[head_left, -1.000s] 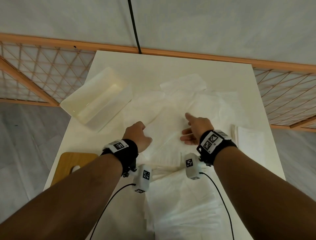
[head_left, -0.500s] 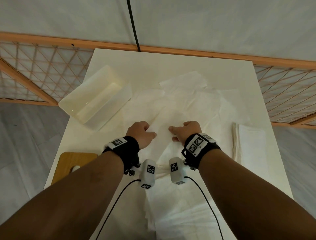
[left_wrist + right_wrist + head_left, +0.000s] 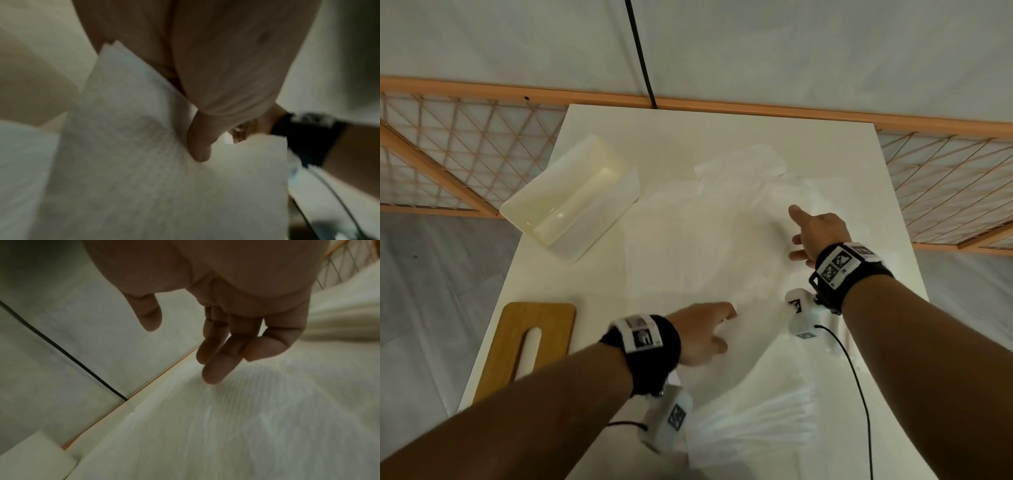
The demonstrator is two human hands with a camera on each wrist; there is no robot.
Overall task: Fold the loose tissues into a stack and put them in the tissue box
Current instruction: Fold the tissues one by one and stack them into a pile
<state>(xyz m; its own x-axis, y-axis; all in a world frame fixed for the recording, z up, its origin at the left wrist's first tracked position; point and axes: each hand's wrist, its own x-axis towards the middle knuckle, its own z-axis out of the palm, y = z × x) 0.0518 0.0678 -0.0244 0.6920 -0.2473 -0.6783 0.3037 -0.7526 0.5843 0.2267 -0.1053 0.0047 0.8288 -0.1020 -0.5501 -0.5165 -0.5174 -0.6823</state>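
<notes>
Against half a second back: left hand [image 3: 700,334] drawn back from the middle of the spread toward the near edge of the white rectangular table [image 3: 599,291], thumb and fingers clamped on the edge of a thin white tissue sheet [image 3: 164,170], dragging it along. Right hand [image 3: 816,233], then pinching beside the left, now empty and reaching out over the far-right part of the loose white tissues [image 3: 709,246], fingers [image 3: 218,356] straight and slightly apart, thumb off to one side, touching nothing as far as the right wrist view shows. Likely meaning: one sheet being carried to the pile of white tissues [image 3: 750,425] at the near edge of the table, another being sought; most sheets not yet folded. Open translucent cream plastic tissue box [image 3: 571,198] at the far-left corner of the table, tilted, nothing visible inside. Wooden lid with an oval slot [image 3: 530,339] at the near-left edge of the table. Beyond the far edge of the table, a pale wall with a black cable [image 3: 640,51], an orange wooden lattice rail [image 3: 448,150] and grey floor.
</notes>
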